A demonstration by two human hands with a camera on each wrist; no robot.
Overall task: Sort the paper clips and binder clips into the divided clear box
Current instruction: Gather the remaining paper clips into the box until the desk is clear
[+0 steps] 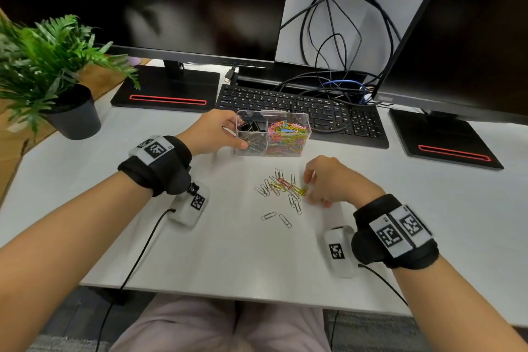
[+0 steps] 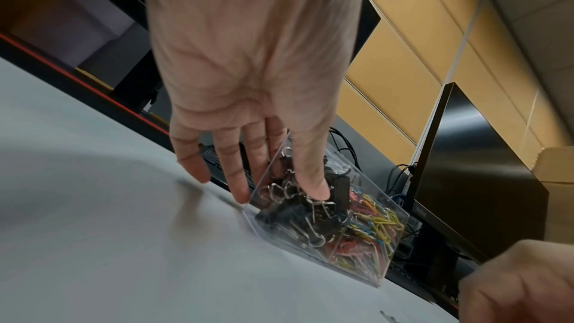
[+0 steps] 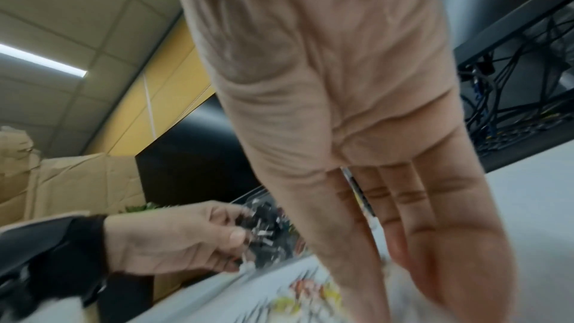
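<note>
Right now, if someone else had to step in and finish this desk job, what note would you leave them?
Left hand: holds the left end of the divided clear plastic box, thumb on its near wall, fingers at the far rim.
Right hand: fingertips down on the heap of loose silver and coloured wire paper clips on the white desk; I cannot tell if it has pinched one.
Done: black binder clips sit in the box's left side, coloured paper clips fill its right side.
Left: the loose heap, including two silver strays nearer you.
</note>
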